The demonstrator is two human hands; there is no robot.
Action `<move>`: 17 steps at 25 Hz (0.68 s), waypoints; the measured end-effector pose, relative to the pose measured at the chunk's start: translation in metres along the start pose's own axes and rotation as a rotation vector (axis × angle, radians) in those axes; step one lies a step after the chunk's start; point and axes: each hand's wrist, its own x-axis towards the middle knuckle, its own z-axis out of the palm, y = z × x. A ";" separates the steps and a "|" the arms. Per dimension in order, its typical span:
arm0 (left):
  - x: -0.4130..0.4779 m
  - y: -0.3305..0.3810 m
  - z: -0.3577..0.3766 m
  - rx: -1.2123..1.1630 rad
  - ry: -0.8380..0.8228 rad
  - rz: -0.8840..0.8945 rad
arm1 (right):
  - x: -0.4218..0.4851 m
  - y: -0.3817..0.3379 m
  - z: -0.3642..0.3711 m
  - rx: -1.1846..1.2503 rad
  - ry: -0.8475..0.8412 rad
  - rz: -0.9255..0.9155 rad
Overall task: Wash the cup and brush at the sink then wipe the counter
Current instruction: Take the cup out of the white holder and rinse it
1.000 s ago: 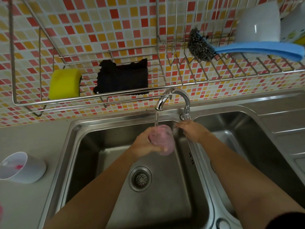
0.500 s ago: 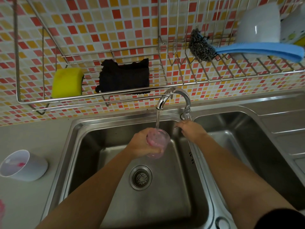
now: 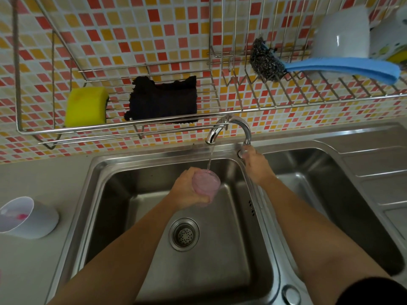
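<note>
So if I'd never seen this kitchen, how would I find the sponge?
Start at the wire rack on the tiled wall above the sink. On its lower left shelf, the sponge sits at the far left end, just left of a black cloth. It is the only bright yellow, rounded block on that shelf.

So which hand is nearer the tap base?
Right. The right hand is at the tap base, fingers touching it. The left hand is apart, lower left over the basin, holding the cup under the stream.
</note>
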 end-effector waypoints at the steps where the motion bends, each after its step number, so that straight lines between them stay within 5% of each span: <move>1: -0.001 -0.002 0.001 0.062 0.002 0.004 | -0.001 0.000 0.001 0.065 0.012 -0.002; 7: -0.022 -0.033 -0.004 0.568 -0.123 -0.031 | -0.015 -0.013 0.010 0.464 0.165 0.224; 12: -0.048 -0.033 -0.021 0.916 -0.173 -0.069 | -0.020 -0.021 0.004 0.501 0.108 0.399; 17: -0.074 -0.018 -0.039 1.196 -0.131 0.020 | -0.051 -0.020 0.006 0.339 0.344 0.225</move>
